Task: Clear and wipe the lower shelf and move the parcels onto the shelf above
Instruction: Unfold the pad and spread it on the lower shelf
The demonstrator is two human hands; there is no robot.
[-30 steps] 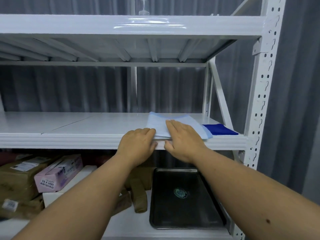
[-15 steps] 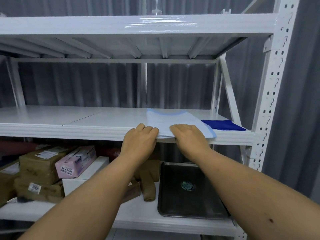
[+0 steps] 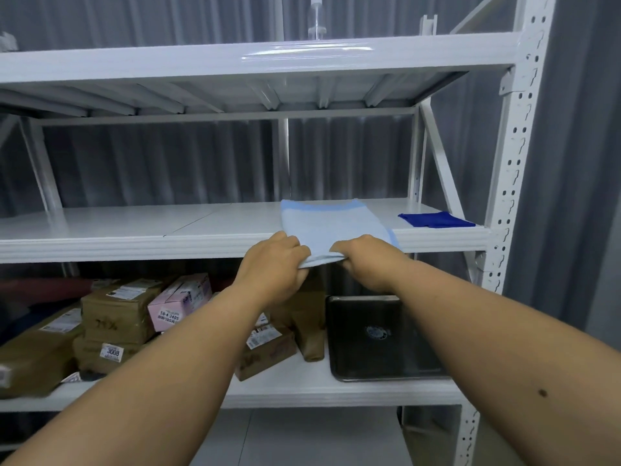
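Where it overhangs the shelf (image 3: 141, 245) lip, pale blue cloth (image 3: 331, 227) edge pinched in both hands' curled fingers (image 3: 289, 243).

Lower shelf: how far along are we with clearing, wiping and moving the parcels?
Done: nothing visible yet. The brown paper-wrapped parcels, pink box and black metal tray all sit on the lower white shelf.
In hand: left hand and right hand grip the light blue cloth at the middle shelf's edge.
Left: clearing, wiping, moving parcels up.
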